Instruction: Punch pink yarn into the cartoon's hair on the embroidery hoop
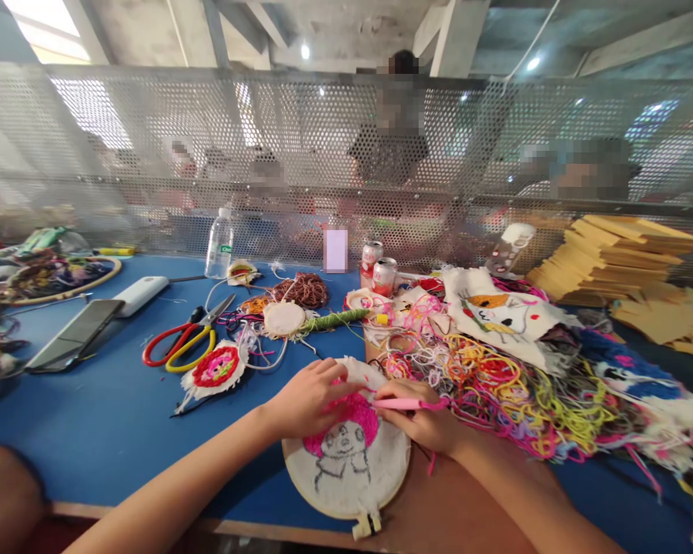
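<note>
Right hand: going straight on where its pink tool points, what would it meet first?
Probably the left hand, which rests on the pink stitching just ahead of the tool; depth is unclear.

embroidery hoop (323, 492), lower centre of the frame: pale wood rim, white cloth, grey line drawing, pink tufted patch. punch needle (401, 403): pink. table (109, 419): blue. scissors (179, 345), left of centre: one red handle, one yellow. round patch (215, 368): red centre, pink ring, white edge. yarn pile (513, 392), right of centre: yellow, orange, pink, white strands. cardboard stack (617, 258), upper right: mustard yellow. power bank (139, 295): white.
</note>
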`<state>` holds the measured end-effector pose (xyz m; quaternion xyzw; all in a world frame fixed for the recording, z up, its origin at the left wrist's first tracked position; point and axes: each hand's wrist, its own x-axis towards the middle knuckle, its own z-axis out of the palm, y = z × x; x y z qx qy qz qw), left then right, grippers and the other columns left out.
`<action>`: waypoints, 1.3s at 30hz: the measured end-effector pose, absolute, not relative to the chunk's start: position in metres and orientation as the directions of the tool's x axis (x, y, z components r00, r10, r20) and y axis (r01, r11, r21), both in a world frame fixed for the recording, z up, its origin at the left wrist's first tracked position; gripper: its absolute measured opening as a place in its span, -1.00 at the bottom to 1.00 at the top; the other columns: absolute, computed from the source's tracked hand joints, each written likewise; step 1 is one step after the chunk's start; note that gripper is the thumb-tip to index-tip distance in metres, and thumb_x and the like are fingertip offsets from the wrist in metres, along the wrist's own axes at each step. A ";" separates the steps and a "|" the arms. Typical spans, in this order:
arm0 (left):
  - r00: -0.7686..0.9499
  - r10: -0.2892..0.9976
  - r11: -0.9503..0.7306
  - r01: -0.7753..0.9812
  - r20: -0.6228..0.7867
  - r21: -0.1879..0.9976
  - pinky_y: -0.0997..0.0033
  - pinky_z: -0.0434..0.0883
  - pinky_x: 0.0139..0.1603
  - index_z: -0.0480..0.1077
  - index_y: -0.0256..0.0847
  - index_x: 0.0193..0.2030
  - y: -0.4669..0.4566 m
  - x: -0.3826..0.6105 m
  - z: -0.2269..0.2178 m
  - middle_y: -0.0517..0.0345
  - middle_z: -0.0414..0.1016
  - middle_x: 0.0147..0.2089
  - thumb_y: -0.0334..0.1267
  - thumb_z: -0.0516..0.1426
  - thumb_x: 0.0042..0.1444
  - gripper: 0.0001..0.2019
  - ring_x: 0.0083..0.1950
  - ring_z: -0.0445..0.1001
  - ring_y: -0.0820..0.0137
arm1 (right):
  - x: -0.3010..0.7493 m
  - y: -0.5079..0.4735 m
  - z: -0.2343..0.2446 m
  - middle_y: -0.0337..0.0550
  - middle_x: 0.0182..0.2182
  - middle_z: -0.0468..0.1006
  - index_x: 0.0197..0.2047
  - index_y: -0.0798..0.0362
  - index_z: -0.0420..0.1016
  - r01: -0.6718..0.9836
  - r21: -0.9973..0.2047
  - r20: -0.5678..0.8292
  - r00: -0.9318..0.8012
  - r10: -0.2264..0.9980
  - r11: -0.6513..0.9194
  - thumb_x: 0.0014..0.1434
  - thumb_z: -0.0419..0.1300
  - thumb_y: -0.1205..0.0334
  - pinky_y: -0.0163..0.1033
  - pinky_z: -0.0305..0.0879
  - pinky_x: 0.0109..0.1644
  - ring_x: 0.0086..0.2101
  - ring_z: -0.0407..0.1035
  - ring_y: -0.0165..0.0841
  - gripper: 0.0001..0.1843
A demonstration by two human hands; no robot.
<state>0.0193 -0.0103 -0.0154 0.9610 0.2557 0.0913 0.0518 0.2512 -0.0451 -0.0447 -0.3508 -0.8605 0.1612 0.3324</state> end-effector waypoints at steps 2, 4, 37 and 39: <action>0.897 0.420 -0.904 0.401 0.134 0.148 0.24 0.26 -0.06 0.26 -0.02 0.12 -0.013 0.021 -0.016 0.05 0.37 -0.13 -0.27 0.02 0.11 -0.60 -0.11 0.31 0.24 | 0.251 -0.045 -0.046 -0.23 -0.37 0.52 -0.27 0.04 0.40 0.494 -0.517 0.447 -0.540 0.713 0.699 0.18 0.10 0.26 -0.31 0.30 -0.25 -0.33 0.41 -0.41 -0.92; 0.908 0.393 -0.916 0.371 0.148 0.153 0.23 0.24 -0.03 0.26 -0.04 0.12 -0.014 0.021 -0.018 0.05 0.39 -0.13 -0.32 0.01 0.10 -0.59 -0.10 0.31 0.25 | 0.251 -0.045 -0.048 -0.23 -0.36 0.52 -0.26 0.04 0.40 0.487 -0.532 0.434 -0.546 0.717 0.693 0.19 0.10 0.27 -0.31 0.30 -0.24 -0.32 0.41 -0.41 -0.92; 0.936 0.337 -0.938 0.343 0.098 -0.051 0.31 0.16 -0.20 0.29 -0.13 0.03 -0.014 0.024 -0.018 0.09 0.39 -0.16 -0.24 -0.03 0.18 -0.71 -0.19 0.31 0.31 | 0.249 -0.044 -0.052 -0.16 -0.26 0.50 -0.21 0.02 0.37 0.499 -0.712 0.234 -0.495 0.837 0.494 0.27 -0.05 0.18 -0.27 0.31 -0.15 -0.26 0.38 -0.36 -0.79; 0.935 0.342 -0.937 0.347 0.093 -0.041 0.31 0.17 -0.19 0.29 -0.12 0.03 -0.014 0.024 -0.017 0.08 0.39 -0.16 -0.24 -0.03 0.17 -0.71 -0.18 0.31 0.31 | 0.250 -0.044 -0.051 -0.17 -0.29 0.49 -0.21 0.02 0.37 0.496 -0.711 0.234 -0.501 0.833 0.499 0.27 -0.06 0.18 -0.28 0.31 -0.16 -0.27 0.38 -0.37 -0.79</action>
